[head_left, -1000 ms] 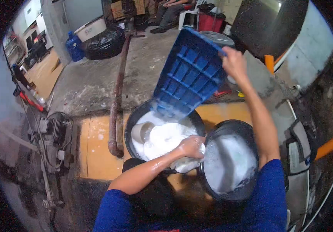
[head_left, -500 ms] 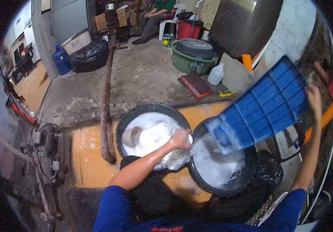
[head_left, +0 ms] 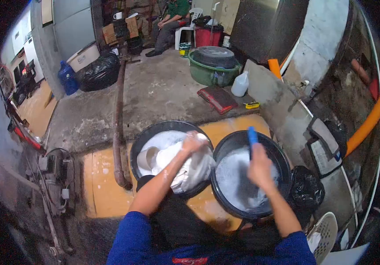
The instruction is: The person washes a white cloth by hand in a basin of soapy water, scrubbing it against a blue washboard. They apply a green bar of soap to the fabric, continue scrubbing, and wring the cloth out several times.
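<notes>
Cloth [head_left: 193, 170] white, wet, bunched (tray [head_left: 252, 136] edge-on)

No lettering I can read from here, dark marks on the white cooler [head_left: 83, 56] at ten o'clock too blurred, print on the cardboard box [head_left: 132, 26] at eleven o'clock too small, red patch on the blue shirt [head_left: 193, 260] at six o'clock illegible.
</notes>
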Available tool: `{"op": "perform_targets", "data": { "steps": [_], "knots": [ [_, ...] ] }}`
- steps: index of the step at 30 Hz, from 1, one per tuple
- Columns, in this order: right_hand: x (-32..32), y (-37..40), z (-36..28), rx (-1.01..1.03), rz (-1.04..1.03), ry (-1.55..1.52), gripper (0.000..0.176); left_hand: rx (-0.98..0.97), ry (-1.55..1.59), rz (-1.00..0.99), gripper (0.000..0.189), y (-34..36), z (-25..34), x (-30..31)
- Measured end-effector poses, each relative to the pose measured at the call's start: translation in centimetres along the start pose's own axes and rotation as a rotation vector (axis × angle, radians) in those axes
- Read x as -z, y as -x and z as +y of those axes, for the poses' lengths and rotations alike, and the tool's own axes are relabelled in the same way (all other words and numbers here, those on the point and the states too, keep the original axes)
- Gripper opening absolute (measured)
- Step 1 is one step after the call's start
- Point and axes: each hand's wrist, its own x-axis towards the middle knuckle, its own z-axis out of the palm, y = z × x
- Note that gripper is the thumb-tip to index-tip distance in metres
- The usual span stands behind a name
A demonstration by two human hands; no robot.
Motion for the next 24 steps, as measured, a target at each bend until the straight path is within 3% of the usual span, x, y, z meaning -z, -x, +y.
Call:
{"op": "perform_targets", "data": {
  "steps": [2,3,4,6,8,11,14,15,17,18,19,20,22,24],
  "knots": [
    [-3.1,0.4,-3.7,0.044,-0.064,-0.053,0.054,0.123,0.140,-0.132,0.051,-1.1,1.5,5.1],
    [-3.6,0.5,-6.1,0.051,-0.087,-0.049,0.054,0.104,-0.063,0.078,0.044,-3.6,-3.3,3.3],
    [-5.4,0.8,-7.4,0.080,-0.077,-0.093,0.056,0.138,0.358,0.090,0.035,-2.5,-1.7,5.9],
    [-10.3,1.7,-9.5,0.140,-0.052,-0.072,0.058,0.180,0.589,0.126,0.029,-2.6,-2.1,8.5],
    [-13.8,2.2,-11.9,0.109,-0.140,-0.034,0.059,0.147,0.597,0.264,0.026,-2.7,-2.7,10.2],
    [-16.8,1.9,-13.1,0.073,-0.108,0.030,0.058,0.113,0.692,0.353,0.026,-2.4,-4.1,11.1],
    [-15.8,0.6,-11.2,-0.019,-0.275,-0.032,0.060,0.057,0.632,0.428,0.027,-2.8,-5.4,10.5],
    [-15.1,0.5,-10.3,-0.005,-0.325,0.003,0.060,0.007,0.601,0.301,0.027,-2.5,-5.0,10.7],
    [-15.3,-0.8,-8.3,0.008,-0.400,-0.226,0.059,-0.099,0.535,0.053,0.029,-1.5,-2.9,11.3],
    [-15.2,-1.6,-7.3,0.017,-0.441,-0.338,0.059,-0.142,0.556,0.024,0.029,-0.9,-1.9,10.5],
    [-13.6,-3.1,-7.0,0.113,-0.250,-0.607,0.052,-0.208,0.334,-0.100,0.037,-1.7,-2.3,9.5],
    [-12.0,-4.2,-7.1,-0.041,-0.290,-0.852,0.046,-0.217,0.485,-0.215,0.044,-1.3,-2.7,7.7],
    [-9.7,-6.2,-6.9,0.030,-0.211,-1.188,0.038,-0.400,0.165,-0.236,0.048,0.1,-0.7,5.8],
    [-8.7,-6.9,-6.7,0.042,-0.249,-1.203,0.034,-0.607,0.229,-0.335,0.050,1.0,0.7,3.9]
  ]
}}
